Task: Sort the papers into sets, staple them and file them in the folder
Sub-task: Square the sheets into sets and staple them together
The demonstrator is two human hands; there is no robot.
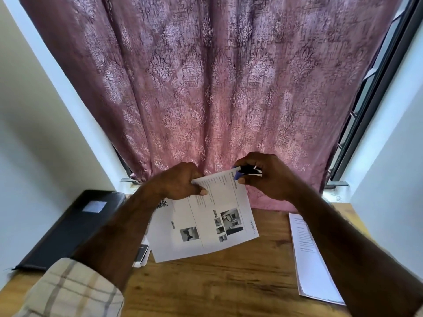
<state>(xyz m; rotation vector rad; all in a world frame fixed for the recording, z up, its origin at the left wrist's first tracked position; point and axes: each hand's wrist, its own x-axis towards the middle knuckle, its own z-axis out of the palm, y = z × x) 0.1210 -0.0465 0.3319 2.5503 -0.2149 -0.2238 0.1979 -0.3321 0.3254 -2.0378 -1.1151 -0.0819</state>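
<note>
A set of printed papers [206, 227] with small photos and a QR code is held up above the wooden table [206, 284]. My left hand [180, 184] pinches the set's far left edge. My right hand [263, 177] grips a small blue and black stapler [246, 172] whose jaws sit over the set's far right corner. A black folder [68, 227] lies shut on the table at the left. Another stack of white papers [309, 259] lies on the table at the right, partly under my right forearm.
A pink patterned curtain [206, 88] hangs right behind the table, reaching its back edge. A small black and white box [143, 253] lies under the held papers. White walls flank the table, and a dark window frame [366, 110] runs up the right.
</note>
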